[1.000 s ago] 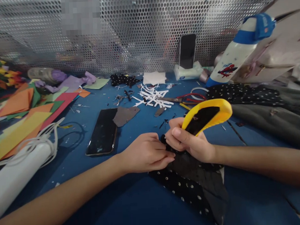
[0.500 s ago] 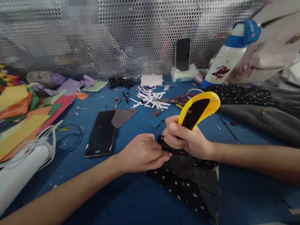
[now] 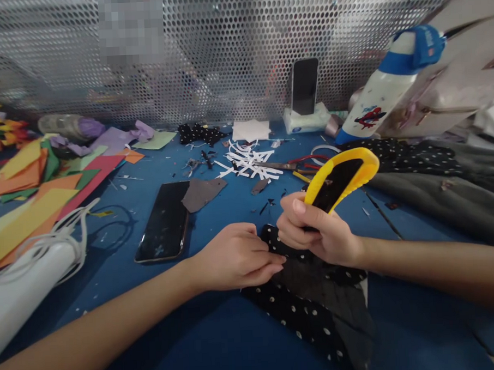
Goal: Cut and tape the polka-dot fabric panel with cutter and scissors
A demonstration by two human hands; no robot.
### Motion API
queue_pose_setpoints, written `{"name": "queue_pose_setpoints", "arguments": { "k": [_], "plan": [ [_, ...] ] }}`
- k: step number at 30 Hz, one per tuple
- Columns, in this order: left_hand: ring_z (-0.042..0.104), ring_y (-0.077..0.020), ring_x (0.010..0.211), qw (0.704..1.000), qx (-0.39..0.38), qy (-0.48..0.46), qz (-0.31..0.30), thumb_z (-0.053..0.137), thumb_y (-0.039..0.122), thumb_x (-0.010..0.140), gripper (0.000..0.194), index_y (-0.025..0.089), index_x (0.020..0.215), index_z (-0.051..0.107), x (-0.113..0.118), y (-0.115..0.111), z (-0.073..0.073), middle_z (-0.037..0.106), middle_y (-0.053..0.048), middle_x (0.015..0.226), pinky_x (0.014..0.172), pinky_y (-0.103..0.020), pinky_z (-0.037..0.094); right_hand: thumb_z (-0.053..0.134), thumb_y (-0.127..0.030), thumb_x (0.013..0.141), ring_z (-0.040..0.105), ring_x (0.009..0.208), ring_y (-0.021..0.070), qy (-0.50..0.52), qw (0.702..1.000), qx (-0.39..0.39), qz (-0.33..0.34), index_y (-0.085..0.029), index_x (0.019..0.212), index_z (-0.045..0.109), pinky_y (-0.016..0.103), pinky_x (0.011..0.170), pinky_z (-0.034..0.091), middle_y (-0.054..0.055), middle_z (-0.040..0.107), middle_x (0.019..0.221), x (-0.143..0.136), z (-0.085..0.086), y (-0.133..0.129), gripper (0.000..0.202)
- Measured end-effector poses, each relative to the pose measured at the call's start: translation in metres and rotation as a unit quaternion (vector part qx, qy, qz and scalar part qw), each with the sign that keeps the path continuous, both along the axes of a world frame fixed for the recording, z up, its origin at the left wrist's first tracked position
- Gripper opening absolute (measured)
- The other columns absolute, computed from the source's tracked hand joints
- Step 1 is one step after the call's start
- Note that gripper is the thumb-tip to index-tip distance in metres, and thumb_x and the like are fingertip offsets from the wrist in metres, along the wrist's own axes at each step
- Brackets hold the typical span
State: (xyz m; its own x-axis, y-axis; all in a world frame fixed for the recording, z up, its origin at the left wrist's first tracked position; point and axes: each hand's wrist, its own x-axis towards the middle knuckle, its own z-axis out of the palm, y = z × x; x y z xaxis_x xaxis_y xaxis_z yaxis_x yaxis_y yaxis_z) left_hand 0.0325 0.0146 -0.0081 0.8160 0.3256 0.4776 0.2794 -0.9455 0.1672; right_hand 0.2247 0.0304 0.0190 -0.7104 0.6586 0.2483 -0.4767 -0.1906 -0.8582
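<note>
My right hand (image 3: pixel 318 228) is closed round a yellow and black handled tool (image 3: pixel 345 175), which tilts up to the right; its lower end is hidden by the fingers. Under both hands lies black fabric with white dots (image 3: pixel 297 313), with a dark grey piece (image 3: pixel 316 280) on it. My left hand (image 3: pixel 242 256) pinches or presses the upper left edge of this fabric, its fingers curled and close together. The two hands are a little apart.
A black phone (image 3: pixel 164 221) lies left of my left hand. White paper strips (image 3: pixel 250 162) and red-handled scissors (image 3: pixel 287 164) are beyond. Coloured paper (image 3: pixel 39 210) and a white power strip (image 3: pixel 34 287) are left; a bottle (image 3: pixel 380 92) stands back right.
My right hand and the yellow tool have shifted slightly right, a little away from my left hand. The whole view has moved slightly. Both hands keep their grip.
</note>
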Motion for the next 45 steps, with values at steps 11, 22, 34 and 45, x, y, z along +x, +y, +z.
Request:
{"name": "queue_pose_setpoints", "arguments": {
  "k": [11,22,34,45],
  "plan": [
    [0.064,-0.0133,0.065,1.000,-0.020,0.009,-0.001,0.034,0.030,0.105,0.039,0.019,0.098,0.071,-0.002,0.000,0.001,0.072,0.000,0.073,0.071,-0.030,0.046,0.050,-0.033,0.100,0.017,0.042,0.0035,0.011,0.994,-0.016,0.111,-0.019,0.065,0.030,0.018,0.042,0.017,-0.011,0.022,0.049,0.000,-0.002,0.008,0.043],
    [0.066,-0.0134,0.067,1.000,-0.019,0.011,0.000,0.040,0.029,0.103,0.032,0.020,0.099,0.071,-0.001,0.001,0.000,0.073,-0.001,0.076,0.074,-0.029,0.051,0.052,-0.032,0.099,0.020,0.042,0.0037,-0.002,0.996,0.012,0.087,-0.019,0.061,0.030,0.019,0.043,0.019,-0.010,0.023,0.048,0.002,0.003,0.003,0.045],
    [0.059,-0.0127,0.058,1.000,-0.008,0.001,-0.008,0.037,0.026,0.105,0.036,0.016,0.099,0.072,-0.001,0.000,0.003,0.066,0.001,0.066,0.063,-0.031,0.041,0.051,-0.035,0.098,0.015,0.039,0.0032,-0.007,0.997,-0.033,0.073,-0.019,0.060,0.025,0.019,0.041,0.016,-0.010,0.022,0.047,0.006,0.006,0.006,0.049],
    [0.059,-0.0116,0.059,1.000,-0.025,0.004,-0.009,0.039,0.027,0.104,0.033,0.016,0.102,0.071,-0.002,0.002,0.001,0.067,0.002,0.068,0.063,-0.031,0.044,0.051,-0.035,0.099,0.017,0.039,0.0035,-0.018,0.993,0.015,0.113,-0.019,0.057,0.029,0.019,0.041,0.017,-0.010,0.020,0.047,0.008,0.007,0.011,0.050]
  ]
}}
